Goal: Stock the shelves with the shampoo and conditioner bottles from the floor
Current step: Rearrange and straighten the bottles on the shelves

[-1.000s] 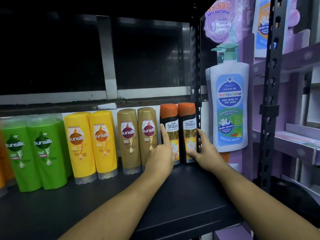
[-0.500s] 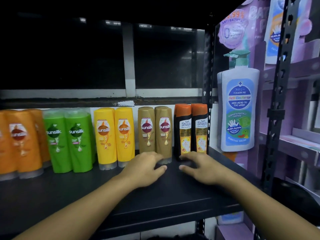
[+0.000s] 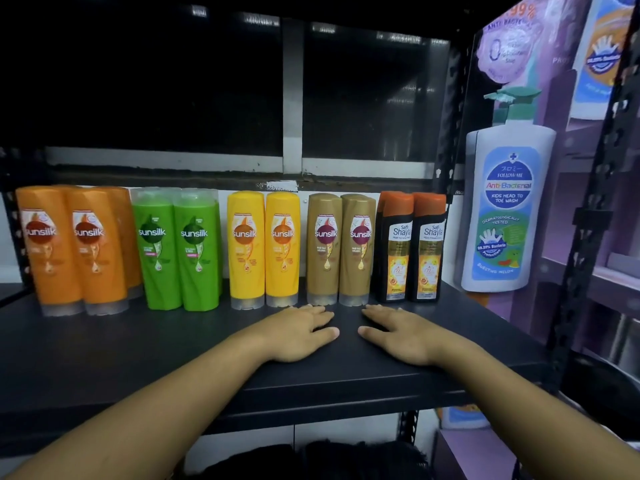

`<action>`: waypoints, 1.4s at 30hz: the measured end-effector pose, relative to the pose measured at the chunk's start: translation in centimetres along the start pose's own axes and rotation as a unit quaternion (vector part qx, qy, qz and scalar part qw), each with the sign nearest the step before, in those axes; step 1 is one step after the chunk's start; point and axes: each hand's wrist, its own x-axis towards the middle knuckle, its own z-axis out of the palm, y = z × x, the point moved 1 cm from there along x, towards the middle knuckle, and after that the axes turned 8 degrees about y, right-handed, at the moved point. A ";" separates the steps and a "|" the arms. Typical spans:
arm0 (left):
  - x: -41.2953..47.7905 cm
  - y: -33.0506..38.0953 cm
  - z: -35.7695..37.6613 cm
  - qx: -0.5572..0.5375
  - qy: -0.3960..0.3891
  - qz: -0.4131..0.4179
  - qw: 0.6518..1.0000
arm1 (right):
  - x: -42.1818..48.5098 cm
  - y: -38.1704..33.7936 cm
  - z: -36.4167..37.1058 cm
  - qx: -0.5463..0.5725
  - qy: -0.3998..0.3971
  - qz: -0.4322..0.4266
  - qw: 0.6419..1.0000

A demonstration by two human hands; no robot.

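Black shelf [image 3: 104,358]: dark flat board, its front edge nearest; two bare forearms reach in over it.
Left hand [image 3: 298,332]: palm down on the board, fingers straight, grasping nothing; fingertips just short of the brown pair.
Right hand [image 3: 405,336]: palm down beside the left, thumbs near but apart, fingers relaxed, grasping nothing.
Orange bottles [image 3: 72,247]: far left of the row, upright, two in front; more seem to stand behind them, but the view there is dim.
Green bottles [image 3: 176,251]: next along, two in front, touching.
Yellow bottles [image 3: 265,247]: two, side by side, clear caps down.
Brown bottles [image 3: 341,247]: two, directly beyond the left hand.
Dark bottles [image 3: 410,247]: two with orange caps up, at the right end by the post.
Post [image 3: 446,133]: black, perforated, upright.
Cardboard display [image 3: 505,209]: white pump-bottle cut-out, right of the post.
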 end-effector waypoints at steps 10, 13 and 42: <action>0.4 0.2 -2.1 -0.038 0.279 -0.021 0.959 | 0.8 -0.7 -0.9 0.133 0.156 -0.028 0.978; 1.4 1.2 -3.3 -0.053 0.361 -0.035 0.930 | 2.0 -1.9 -1.6 0.192 0.233 -0.023 0.953; 5.2 1.2 -2.3 -0.034 0.310 -0.139 0.940 | 6.9 -2.4 0.7 0.211 0.284 0.044 0.934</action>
